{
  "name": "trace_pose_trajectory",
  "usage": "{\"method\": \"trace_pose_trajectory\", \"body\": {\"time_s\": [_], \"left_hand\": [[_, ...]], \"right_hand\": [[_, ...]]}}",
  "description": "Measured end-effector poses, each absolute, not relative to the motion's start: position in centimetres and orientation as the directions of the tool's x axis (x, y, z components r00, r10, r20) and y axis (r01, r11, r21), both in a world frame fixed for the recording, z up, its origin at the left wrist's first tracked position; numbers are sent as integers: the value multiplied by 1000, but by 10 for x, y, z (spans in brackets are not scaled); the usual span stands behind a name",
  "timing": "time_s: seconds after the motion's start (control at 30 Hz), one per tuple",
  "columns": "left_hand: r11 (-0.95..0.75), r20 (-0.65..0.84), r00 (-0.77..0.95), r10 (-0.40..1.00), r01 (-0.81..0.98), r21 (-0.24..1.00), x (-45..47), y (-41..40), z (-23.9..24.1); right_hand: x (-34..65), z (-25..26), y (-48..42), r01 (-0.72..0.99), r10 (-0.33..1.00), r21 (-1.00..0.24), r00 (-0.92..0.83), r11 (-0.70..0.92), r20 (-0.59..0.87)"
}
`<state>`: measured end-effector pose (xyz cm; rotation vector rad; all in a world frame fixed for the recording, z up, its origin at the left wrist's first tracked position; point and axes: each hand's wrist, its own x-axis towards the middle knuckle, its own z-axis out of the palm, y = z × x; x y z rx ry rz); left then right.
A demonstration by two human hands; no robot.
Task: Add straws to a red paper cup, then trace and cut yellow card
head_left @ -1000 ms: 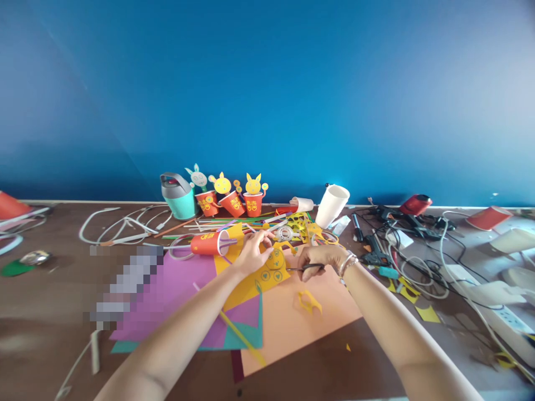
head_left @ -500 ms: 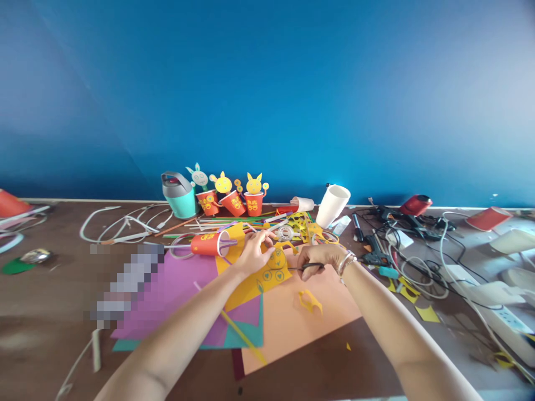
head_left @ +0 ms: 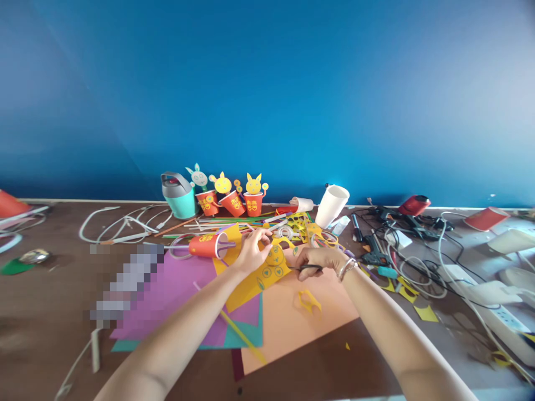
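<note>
My left hand (head_left: 253, 250) pinches the edge of a yellow paper sheet (head_left: 243, 285) with a drawn animal face and small circles on it. My right hand (head_left: 318, 262) is closed around the dark handles of a pair of scissors (head_left: 311, 268). The scissor blades reach left to the right edge of the yellow sheet, near the drawn circles. Under the sheet lie a peach paper (head_left: 284, 328) and a purple paper (head_left: 167, 301). A yellow paper scrap (head_left: 309, 302) rests on the peach paper, and a red paper cup (head_left: 204, 245) lies on its side left of my left hand.
Along the blue wall stand a teal container (head_left: 179, 200) and red cups with paper animal heads (head_left: 253, 203). A white cup (head_left: 332, 205) stands behind my right hand. Rightward lie a glue gun (head_left: 374, 250), tangled cables and a power strip (head_left: 497, 317). A white cable (head_left: 125, 223) lies left.
The yellow sheet has shifted slightly, and its drawn face sits a little further left and turned. Both hands hold nearly the same places; my right hand has moved slightly left with the scissors.
</note>
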<state>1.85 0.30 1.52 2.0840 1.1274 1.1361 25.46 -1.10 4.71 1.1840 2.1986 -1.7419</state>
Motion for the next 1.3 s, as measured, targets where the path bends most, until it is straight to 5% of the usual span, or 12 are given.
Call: {"method": "trace_pose_trajectory", "body": {"time_s": [1.3], "left_hand": [[-494, 453, 199, 869, 396, 774, 16, 11, 11]], "right_hand": [[236, 53, -14, 660, 560, -751, -629, 18, -539]]}}
